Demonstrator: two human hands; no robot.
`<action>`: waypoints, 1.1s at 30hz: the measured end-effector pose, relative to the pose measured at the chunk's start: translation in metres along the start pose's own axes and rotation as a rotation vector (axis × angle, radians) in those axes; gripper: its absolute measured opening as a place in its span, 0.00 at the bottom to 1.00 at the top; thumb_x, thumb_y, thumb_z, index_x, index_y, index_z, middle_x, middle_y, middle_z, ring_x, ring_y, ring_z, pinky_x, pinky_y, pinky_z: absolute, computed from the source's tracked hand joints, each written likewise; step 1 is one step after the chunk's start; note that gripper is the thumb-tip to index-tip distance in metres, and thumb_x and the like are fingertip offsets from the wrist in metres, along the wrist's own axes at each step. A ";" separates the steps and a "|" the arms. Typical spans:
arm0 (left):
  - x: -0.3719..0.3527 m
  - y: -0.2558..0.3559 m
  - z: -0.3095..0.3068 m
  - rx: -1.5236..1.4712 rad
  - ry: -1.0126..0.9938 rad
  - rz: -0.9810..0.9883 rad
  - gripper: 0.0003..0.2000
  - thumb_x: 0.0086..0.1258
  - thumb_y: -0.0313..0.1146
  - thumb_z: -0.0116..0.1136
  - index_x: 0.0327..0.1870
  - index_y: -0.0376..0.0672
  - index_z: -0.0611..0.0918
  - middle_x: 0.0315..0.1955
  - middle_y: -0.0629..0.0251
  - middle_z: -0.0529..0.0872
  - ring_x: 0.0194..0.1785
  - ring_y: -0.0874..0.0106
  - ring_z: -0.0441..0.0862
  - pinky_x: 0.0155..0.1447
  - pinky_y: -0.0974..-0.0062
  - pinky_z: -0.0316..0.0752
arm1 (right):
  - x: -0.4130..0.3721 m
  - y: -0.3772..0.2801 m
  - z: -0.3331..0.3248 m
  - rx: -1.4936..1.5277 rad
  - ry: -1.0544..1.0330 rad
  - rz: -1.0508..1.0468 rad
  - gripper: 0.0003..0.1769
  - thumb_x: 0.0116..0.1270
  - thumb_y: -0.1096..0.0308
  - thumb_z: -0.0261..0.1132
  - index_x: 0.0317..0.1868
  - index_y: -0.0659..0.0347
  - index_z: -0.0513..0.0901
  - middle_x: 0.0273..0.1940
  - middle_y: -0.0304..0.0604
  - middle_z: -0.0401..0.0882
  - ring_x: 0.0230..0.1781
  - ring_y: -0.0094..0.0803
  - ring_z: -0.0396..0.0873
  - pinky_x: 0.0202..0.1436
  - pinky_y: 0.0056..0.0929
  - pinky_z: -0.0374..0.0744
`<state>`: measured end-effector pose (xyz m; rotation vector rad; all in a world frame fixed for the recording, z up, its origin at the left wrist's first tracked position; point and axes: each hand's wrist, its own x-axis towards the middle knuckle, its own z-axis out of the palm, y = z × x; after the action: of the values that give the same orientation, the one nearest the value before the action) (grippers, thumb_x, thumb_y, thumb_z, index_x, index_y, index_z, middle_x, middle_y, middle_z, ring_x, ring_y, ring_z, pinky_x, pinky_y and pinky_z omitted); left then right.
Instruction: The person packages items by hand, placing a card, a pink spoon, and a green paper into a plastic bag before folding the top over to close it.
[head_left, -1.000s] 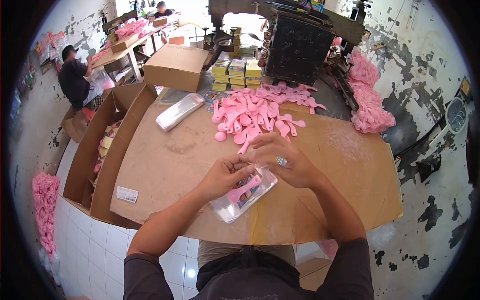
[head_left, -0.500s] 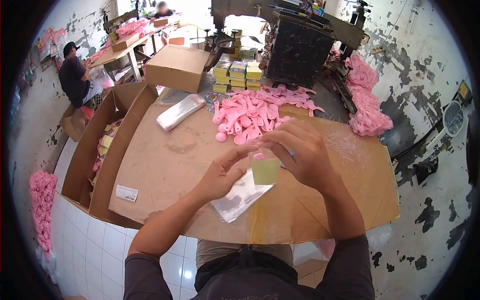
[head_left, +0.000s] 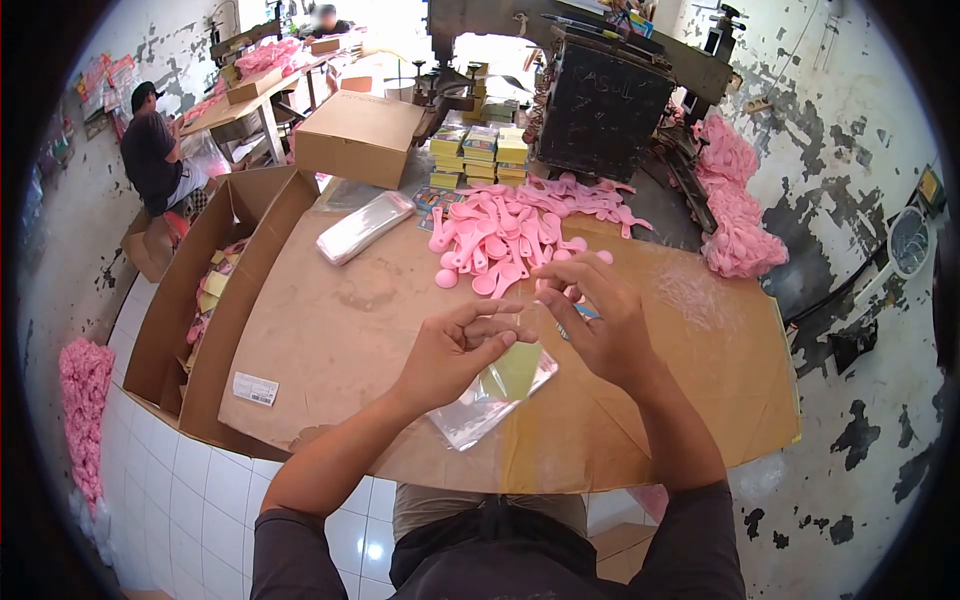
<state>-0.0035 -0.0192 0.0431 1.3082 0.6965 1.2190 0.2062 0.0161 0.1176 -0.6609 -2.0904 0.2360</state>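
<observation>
My left hand [head_left: 455, 350] pinches a clear bag with a yellow-green card [head_left: 516, 372] in it, over a stack of clear plastic bags [head_left: 468, 424] on the cardboard-covered table [head_left: 340, 350]. To its right my right hand [head_left: 598, 318] is raised with thumb and fingertips drawn together; whatever lies between them is too small to make out. A blue printed card [head_left: 574, 318] shows partly behind the right fingers. Just beyond both hands lies a pile of pink plastic spoons [head_left: 500, 235].
An open carton [head_left: 225, 290] stands at the left, a closed box [head_left: 358, 135] at the back left. Card stacks [head_left: 480, 155] stand near a black machine box [head_left: 603, 105]. Another bag bundle [head_left: 365, 228] lies left of the spoons. A person [head_left: 150, 150] sits far left.
My left hand has tilted the bagged card and lowered it toward the stack of bags. The right hand has come slightly apart from the left, to the right and down.
</observation>
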 end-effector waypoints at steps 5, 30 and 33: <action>-0.002 -0.002 -0.001 0.108 0.035 0.062 0.22 0.79 0.23 0.61 0.72 0.33 0.74 0.47 0.55 0.92 0.52 0.76 0.88 0.56 0.77 0.83 | -0.005 -0.001 0.009 -0.294 0.015 -0.256 0.14 0.61 0.73 0.76 0.47 0.60 0.86 0.48 0.43 0.83 0.53 0.39 0.82 0.55 0.40 0.78; 0.007 -0.006 -0.011 0.034 0.077 -0.052 0.21 0.80 0.27 0.62 0.71 0.33 0.76 0.48 0.54 0.93 0.53 0.75 0.89 0.59 0.76 0.82 | -0.140 0.199 -0.166 -0.308 0.050 0.566 0.15 0.73 0.78 0.61 0.58 0.66 0.79 0.40 0.47 0.85 0.44 0.41 0.86 0.49 0.39 0.83; 0.007 -0.004 -0.008 0.070 0.115 -0.074 0.22 0.80 0.26 0.62 0.71 0.31 0.75 0.48 0.54 0.93 0.53 0.74 0.89 0.61 0.76 0.81 | -0.136 0.170 -0.155 -0.660 0.077 0.434 0.20 0.69 0.79 0.63 0.61 0.64 0.80 0.44 0.50 0.85 0.47 0.45 0.85 0.52 0.40 0.82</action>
<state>-0.0076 -0.0095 0.0389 1.2652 0.8699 1.2259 0.4555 0.0736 0.0412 -1.4927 -1.9179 -0.2559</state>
